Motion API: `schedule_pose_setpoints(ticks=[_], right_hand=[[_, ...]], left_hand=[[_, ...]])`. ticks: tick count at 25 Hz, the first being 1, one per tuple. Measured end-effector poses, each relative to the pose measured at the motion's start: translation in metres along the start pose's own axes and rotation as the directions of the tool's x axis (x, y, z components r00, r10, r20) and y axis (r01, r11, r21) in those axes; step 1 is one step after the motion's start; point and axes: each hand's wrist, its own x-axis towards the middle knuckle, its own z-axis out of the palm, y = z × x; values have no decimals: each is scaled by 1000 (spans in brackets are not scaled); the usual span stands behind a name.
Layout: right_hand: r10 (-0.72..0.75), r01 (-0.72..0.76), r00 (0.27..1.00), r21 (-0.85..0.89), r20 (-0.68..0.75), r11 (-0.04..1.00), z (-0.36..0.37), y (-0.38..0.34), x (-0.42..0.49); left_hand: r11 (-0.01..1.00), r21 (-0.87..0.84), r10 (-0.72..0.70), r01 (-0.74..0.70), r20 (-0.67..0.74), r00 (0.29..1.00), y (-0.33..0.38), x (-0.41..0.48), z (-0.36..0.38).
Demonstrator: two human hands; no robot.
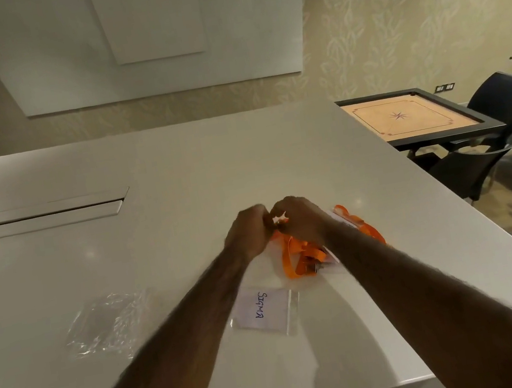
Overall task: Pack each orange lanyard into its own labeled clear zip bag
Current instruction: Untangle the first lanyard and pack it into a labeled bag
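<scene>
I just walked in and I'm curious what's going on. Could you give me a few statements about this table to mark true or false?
1. The left hand and right hand pinch the bag at its far end. True.
2. The bag's label reads SIGMA. True.
3. The lanyard by the hands is blue. False: it is orange.
4. Spare bags lie right of the arms. False: they lie on the left.
5. A game board stands beyond the right side of the table. True.
</scene>
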Motion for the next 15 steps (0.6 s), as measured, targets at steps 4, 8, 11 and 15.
schedule_pose_setpoints(ticks=[4,8,11,15], right_hand=[[-8,37,986,173,-167,984,-44,-15,19],[2,103,960,357,-281,928,-102,-30,29],[41,165,940,558,-338,813,-139,-45,32],[130,224,917,753,-378,618,-177,-60,34]], left_hand=[[972,-216,46,-96,-226,973,21,19,-40],[828,-550,-79,-108,-305,949,47,33,-65],[702,-701,-35,-123,-207,978,72,40,-73],[552,-812,58,-189,-189,980,104,45,-82]])
